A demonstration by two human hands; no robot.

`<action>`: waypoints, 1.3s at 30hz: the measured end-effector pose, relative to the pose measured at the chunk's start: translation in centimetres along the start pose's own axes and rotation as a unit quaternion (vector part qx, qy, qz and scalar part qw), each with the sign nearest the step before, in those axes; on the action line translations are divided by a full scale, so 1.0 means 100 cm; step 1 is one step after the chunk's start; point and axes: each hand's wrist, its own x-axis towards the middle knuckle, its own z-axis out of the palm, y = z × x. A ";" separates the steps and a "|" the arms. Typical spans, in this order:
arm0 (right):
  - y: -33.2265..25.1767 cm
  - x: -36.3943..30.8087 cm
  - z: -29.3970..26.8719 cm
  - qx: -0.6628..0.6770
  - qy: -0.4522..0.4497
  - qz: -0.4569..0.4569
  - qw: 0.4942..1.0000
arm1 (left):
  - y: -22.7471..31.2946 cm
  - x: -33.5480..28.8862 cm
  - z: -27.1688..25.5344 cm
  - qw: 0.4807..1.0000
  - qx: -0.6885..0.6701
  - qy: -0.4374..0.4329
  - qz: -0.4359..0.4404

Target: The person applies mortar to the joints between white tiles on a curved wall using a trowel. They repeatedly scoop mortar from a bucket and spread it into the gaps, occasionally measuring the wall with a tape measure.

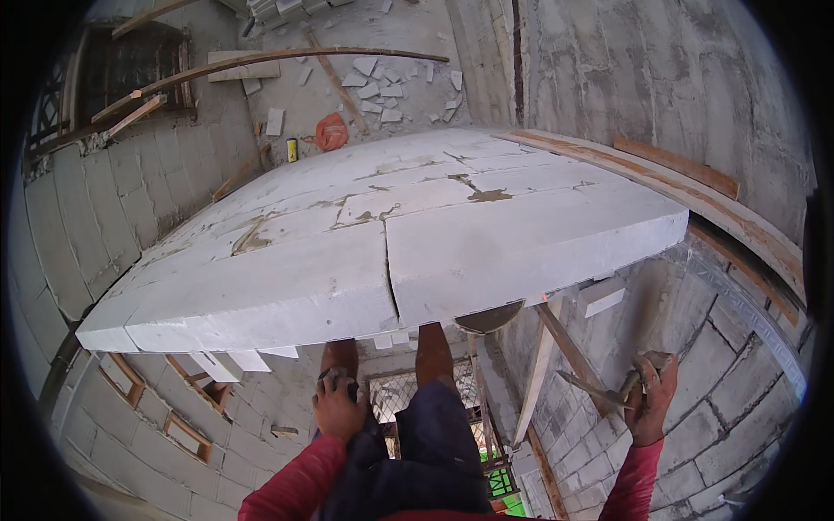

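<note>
In front of me a wall of white blocks (521,230) runs across the view, its two nearest blocks parted by a narrow dark joint. Grey-brown mortar (491,195) is smeared along several of its joints. My right hand (651,395) is closed around a trowel (599,393), whose blade points left, below the wall's near edge and apart from it. On my left leg rests my left hand (339,406), its fingers stretched out over the dark trouser cloth. A rounded basin (489,319) with grey contents shows partly from under the wall's near edge, right of my legs.
Beyond the wall lie broken white block pieces (378,87), an orange bag (331,132) and a yellow can (292,149). Long planks (678,165) run along the right. Wooden props (539,373) lean below the wall's edge. A wire grille (408,395) shows beneath my legs.
</note>
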 end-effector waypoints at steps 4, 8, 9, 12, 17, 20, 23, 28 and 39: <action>0.008 -0.156 0.171 -0.035 -0.115 0.278 0.953 | -0.008 0.021 -0.023 0.998 0.050 -0.002 0.044; 0.046 -0.183 0.360 -0.096 -0.285 0.376 0.876 | -0.012 0.029 -0.039 0.996 0.069 -0.011 0.057; 0.054 -0.180 0.397 -0.103 -0.317 0.399 0.854 | -0.012 0.032 -0.042 0.996 0.071 -0.014 0.060; 0.076 -0.167 0.479 -0.098 -0.323 0.432 0.836 | -0.012 0.036 -0.046 0.992 0.097 -0.012 0.082; 0.090 -0.149 0.541 -0.111 -0.306 0.406 0.854 | -0.005 0.042 -0.048 0.986 0.125 -0.009 0.109; 0.089 -0.148 0.546 -0.026 -0.310 0.416 0.854 | 0.003 0.043 -0.049 0.985 0.132 -0.007 0.110; 0.086 -0.163 0.541 0.020 -0.334 0.445 0.831 | 0.011 0.042 -0.047 0.986 0.134 -0.016 0.098; 0.095 -0.202 0.539 0.124 -0.273 0.396 0.868 | 0.021 0.042 -0.042 0.987 0.133 -0.015 0.092; 0.131 -0.165 0.254 0.300 -0.144 0.141 0.932 | 0.047 0.028 -0.019 0.994 0.100 -0.012 0.049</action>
